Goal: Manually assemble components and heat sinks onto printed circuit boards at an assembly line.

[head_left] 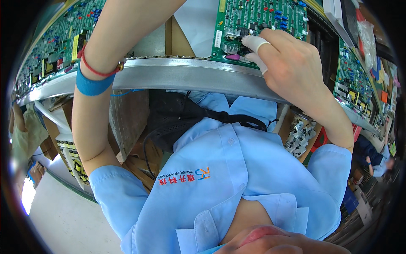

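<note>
A green circuit board (262,21) crowded with small parts lies at the top, right of the middle, on the metal-edged line. My right hand (289,57) reaches over its near edge. White finger covers sit on two of its fingers, which are bent and drawn together beside black cylindrical parts (244,32) and a purple part (232,57). Whatever is between those fingertips is too small to make out. My left forearm, with a blue wristband (95,84) and a red cord, runs out through the top edge; the hand itself is out of view.
A metal rail (182,74) runs along the near side of the line. More populated boards stand at left (63,38) and right (355,80). Below the rail, a box of grey metal pieces (300,137) is by my right elbow. Other people are at both far sides.
</note>
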A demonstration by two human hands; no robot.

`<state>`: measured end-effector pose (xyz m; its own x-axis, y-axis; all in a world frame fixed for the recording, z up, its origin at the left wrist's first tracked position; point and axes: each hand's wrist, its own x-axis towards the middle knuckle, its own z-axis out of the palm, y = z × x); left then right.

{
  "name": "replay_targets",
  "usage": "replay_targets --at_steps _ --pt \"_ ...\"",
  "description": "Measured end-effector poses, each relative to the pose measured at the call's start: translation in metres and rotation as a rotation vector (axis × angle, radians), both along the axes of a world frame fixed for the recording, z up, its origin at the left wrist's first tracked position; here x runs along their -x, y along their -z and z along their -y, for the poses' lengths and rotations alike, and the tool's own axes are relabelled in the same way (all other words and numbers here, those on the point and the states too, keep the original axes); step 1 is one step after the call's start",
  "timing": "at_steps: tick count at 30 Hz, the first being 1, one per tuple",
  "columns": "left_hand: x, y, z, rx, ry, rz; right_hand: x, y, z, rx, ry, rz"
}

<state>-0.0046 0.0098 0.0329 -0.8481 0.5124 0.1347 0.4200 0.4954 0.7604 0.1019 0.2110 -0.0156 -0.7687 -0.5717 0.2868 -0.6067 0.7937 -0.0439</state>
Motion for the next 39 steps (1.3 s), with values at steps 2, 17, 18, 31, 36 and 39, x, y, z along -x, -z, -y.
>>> replay_targets --at_steps 2,17,18,31,36,39 --pt "-0.002 0.004 -0.001 -0.043 0.032 0.080 0.000 -0.004 -0.003 -0.045 0.028 0.029" --pt "-0.054 0.024 -0.050 0.528 0.476 -0.386 -0.112 -0.011 -0.122 0.576 0.769 -0.151" --pt "-0.055 0.024 -0.051 0.533 0.457 -0.378 -0.122 -0.005 -0.137 0.651 0.824 -0.151" --pt "-0.066 0.043 -0.040 0.563 0.481 -0.761 -0.218 0.035 -0.204 0.748 1.110 -0.499" --pt "-0.066 0.052 -0.031 0.575 0.456 -0.783 -0.301 0.077 -0.253 0.543 1.468 -0.459" --pt "-0.065 0.052 -0.032 0.564 0.448 -0.763 -0.335 0.111 -0.261 0.158 1.851 0.065"
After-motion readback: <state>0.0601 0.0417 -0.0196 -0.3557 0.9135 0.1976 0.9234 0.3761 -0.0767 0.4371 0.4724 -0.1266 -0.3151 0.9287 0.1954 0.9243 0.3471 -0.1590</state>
